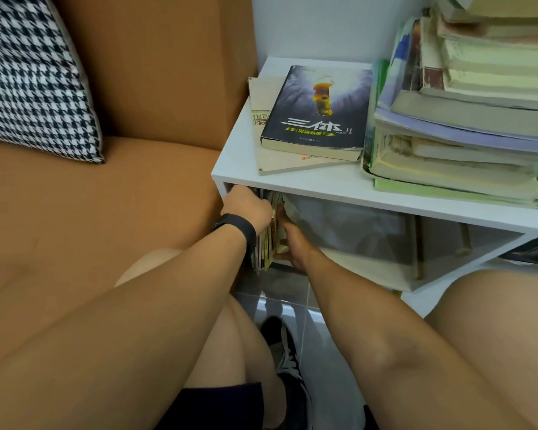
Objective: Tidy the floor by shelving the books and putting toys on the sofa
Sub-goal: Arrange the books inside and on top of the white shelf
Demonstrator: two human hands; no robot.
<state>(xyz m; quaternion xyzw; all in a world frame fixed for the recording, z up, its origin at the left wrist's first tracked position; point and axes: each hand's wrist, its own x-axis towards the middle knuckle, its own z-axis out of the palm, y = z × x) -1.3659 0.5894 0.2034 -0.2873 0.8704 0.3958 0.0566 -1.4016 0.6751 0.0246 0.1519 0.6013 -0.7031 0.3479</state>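
White shelf [292, 181]: left hand [247, 209] and right hand [292, 243] clasp upright books [269, 240] between them, fingers apparently curled. Best slid in level, squared against the shelf wall.

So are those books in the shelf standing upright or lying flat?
Upright: the books stand on edge at the shelf's left end, between both hands.

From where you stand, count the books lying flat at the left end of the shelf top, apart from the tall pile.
2: a dark-covered novel lying on a larger pale book beneath it. More may be hidden under them; the tall pile at right is uncounted.
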